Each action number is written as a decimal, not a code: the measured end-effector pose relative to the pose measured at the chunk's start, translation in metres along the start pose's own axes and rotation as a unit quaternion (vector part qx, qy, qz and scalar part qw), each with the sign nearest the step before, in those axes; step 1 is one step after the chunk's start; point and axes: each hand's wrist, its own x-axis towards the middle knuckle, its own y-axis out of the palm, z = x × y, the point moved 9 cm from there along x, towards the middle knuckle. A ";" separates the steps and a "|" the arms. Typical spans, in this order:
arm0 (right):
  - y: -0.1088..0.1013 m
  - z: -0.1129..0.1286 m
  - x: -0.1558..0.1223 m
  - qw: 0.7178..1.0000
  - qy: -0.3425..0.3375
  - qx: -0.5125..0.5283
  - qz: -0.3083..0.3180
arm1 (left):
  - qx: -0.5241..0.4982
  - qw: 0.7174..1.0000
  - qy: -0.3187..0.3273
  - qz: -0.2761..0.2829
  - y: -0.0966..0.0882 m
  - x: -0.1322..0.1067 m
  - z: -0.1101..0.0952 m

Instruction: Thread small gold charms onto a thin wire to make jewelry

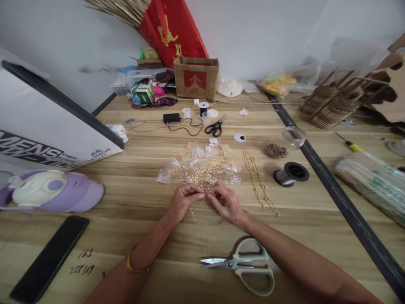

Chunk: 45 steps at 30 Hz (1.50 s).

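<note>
Both hands meet at the middle of the table, fingertips pinched close together. My left hand point(186, 198) is closed, and a short strand of small clear beads point(193, 213) hangs beneath its fingers. My right hand point(226, 202) pinches right beside it, on something too small to make out; a little gold-coloured piece point(220, 221) shows below it. Just beyond the fingertips lies a pile of clear and gold beads point(202, 171), with small plastic bags among them. Gold chains point(255, 177) lie right of the pile. Large white-handled scissors point(249, 266) rest near the right forearm.
A spool of wire point(290, 174) and a tipped clear jar of beads point(280, 147) stand at right. Black scissors point(216, 125) and a cardboard box point(196, 78) are farther back. At left are a purple bottle point(76, 192), a phone point(49, 257) and a white box point(53, 122).
</note>
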 end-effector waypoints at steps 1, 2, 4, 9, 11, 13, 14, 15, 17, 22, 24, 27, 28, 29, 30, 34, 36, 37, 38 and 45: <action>0.000 0.000 0.000 1.000 0.001 0.000 -0.001 | 0.007 1.000 0.000 0.000 0.000 0.000 0.001; 0.000 0.000 0.000 1.000 0.001 0.000 -0.001 | 0.013 1.000 -0.001 -0.002 -0.001 0.000 0.001; 0.000 0.000 0.000 1.000 0.003 0.000 0.002 | 0.024 1.000 -0.001 -0.005 -0.002 0.000 0.001; 0.000 -0.001 0.000 1.000 0.003 0.004 0.003 | 0.032 0.999 0.001 -0.009 -0.001 0.000 -0.001; 0.000 -0.001 -0.001 1.000 0.005 0.005 0.002 | 0.038 0.999 0.004 -0.008 -0.001 0.000 -0.002; 0.000 -0.001 -0.001 1.000 0.006 0.005 0.001 | 0.045 0.999 0.005 -0.006 0.000 -0.001 -0.003; 0.000 -0.001 -0.001 1.000 0.006 0.005 0.001 | 0.047 0.999 0.005 -0.007 0.000 -0.001 -0.003; 0.000 -0.001 0.000 1.000 0.007 0.004 0.002 | 0.050 0.999 0.005 -0.007 0.000 -0.001 -0.003; 0.000 -0.001 0.000 1.000 0.009 0.003 0.001 | 0.056 0.998 0.008 -0.006 0.000 -0.001 -0.004; 0.000 -0.001 0.000 1.000 0.010 0.006 0.001 | 0.055 0.998 0.013 -0.007 -0.001 0.000 -0.003; 0.000 -0.002 0.000 1.000 0.009 0.008 0.002 | 0.053 0.998 0.012 -0.011 -0.001 -0.001 -0.003; 0.000 -0.002 0.000 1.000 0.005 0.007 0.002 | 0.054 0.998 0.013 -0.017 -0.001 -0.002 -0.005; 0.000 -0.001 0.000 1.000 0.004 0.006 0.001 | 0.055 0.998 0.014 -0.020 -0.001 -0.002 -0.007; 0.000 -0.001 0.000 1.000 0.002 0.005 0.001 | 0.057 0.998 0.016 -0.022 0.000 -0.003 -0.008; 0.000 -0.001 0.000 1.000 0.001 0.004 0.000 | 0.059 0.998 0.018 -0.025 0.000 -0.003 -0.009; 0.000 -0.001 0.001 1.000 0.003 0.002 0.003 | 0.070 0.996 0.031 -0.035 -0.001 -0.005 -0.014; 0.001 -0.002 0.001 1.000 0.007 0.001 0.003 | 0.076 0.996 0.038 -0.036 -0.001 -0.005 -0.016; 0.001 -0.003 0.000 1.000 0.008 0.001 0.003 | 0.079 0.995 0.041 -0.036 -0.001 -0.005 -0.016; 0.001 -0.003 0.000 1.000 0.009 0.000 0.003 | 0.081 0.995 0.044 -0.038 0.000 -0.006 -0.017; 0.001 -0.004 0.000 1.000 0.006 0.003 0.003 | 0.093 0.993 0.060 -0.041 0.001 -0.006 -0.022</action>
